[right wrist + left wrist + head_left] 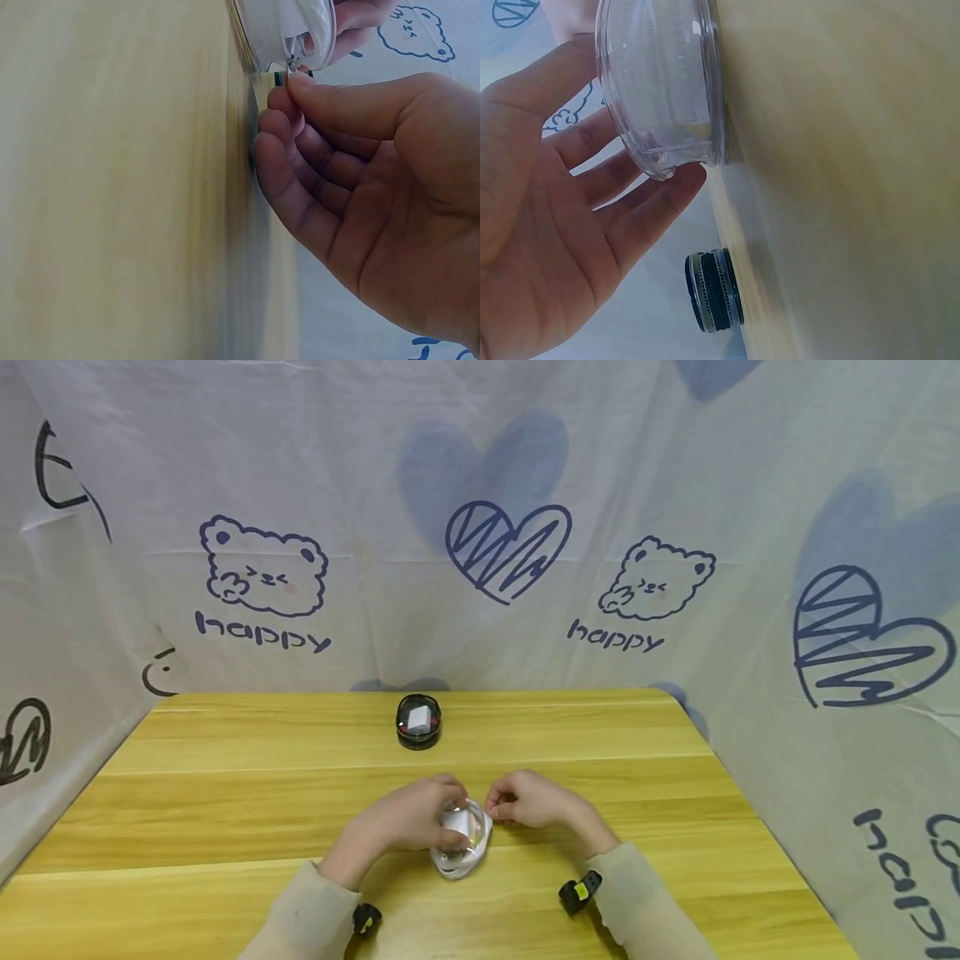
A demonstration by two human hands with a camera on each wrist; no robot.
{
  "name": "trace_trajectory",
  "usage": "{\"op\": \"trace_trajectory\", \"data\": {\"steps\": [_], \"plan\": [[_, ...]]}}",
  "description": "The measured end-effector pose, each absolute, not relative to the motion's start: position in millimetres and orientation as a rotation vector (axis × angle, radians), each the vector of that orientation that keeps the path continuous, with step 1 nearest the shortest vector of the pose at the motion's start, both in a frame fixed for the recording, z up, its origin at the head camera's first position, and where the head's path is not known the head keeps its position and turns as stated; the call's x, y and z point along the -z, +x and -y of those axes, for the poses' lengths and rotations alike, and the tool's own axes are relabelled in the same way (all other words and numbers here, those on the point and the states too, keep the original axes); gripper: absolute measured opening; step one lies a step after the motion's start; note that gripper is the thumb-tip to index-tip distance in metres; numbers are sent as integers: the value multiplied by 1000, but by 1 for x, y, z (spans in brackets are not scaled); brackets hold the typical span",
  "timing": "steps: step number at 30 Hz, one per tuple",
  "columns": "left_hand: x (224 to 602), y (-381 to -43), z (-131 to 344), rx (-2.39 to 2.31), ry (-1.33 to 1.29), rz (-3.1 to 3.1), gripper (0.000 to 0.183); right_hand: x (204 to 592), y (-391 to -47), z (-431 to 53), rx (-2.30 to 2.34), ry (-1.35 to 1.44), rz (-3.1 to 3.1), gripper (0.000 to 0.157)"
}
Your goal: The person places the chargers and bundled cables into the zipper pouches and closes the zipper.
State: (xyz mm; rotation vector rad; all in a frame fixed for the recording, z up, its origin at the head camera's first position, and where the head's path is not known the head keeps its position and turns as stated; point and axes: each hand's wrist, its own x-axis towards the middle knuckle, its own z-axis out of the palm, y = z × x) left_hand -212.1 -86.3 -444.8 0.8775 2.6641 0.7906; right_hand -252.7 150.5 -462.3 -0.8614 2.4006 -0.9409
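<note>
A clear oval zip case [461, 866] with white trim lies on the table in the head view, with something white inside it. My left hand [415, 812] holds the case from its left side, thumb near and fingers on the far side. In the left wrist view the clear wall of the case [660, 75] stands between thumb and fingers. At the right end of the case, my right hand [536, 799] pinches the small zipper pull [293, 66] between thumb and index finger. The other right fingers are curled. The slider sits at the case's edge in the right wrist view.
A second case, black-trimmed and see-through [418, 735], stands farther back on the wooden table [247, 802], with a white block inside. Behind the table hangs a printed cloth [360, 460]. Black straps with yellow marks [579, 892] are on both wrists.
</note>
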Motion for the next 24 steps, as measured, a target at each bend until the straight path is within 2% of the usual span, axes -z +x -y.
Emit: {"op": "trace_trajectory", "data": {"steps": [16, 24], "plan": [[447, -216, 91, -794, 870, -2699, 41, 466, -253, -145, 1005, -786, -2419, 12], [446, -215, 88, -818, 957, -2642, 40, 466, -253, -145, 1019, -780, -2420, 10]]}}
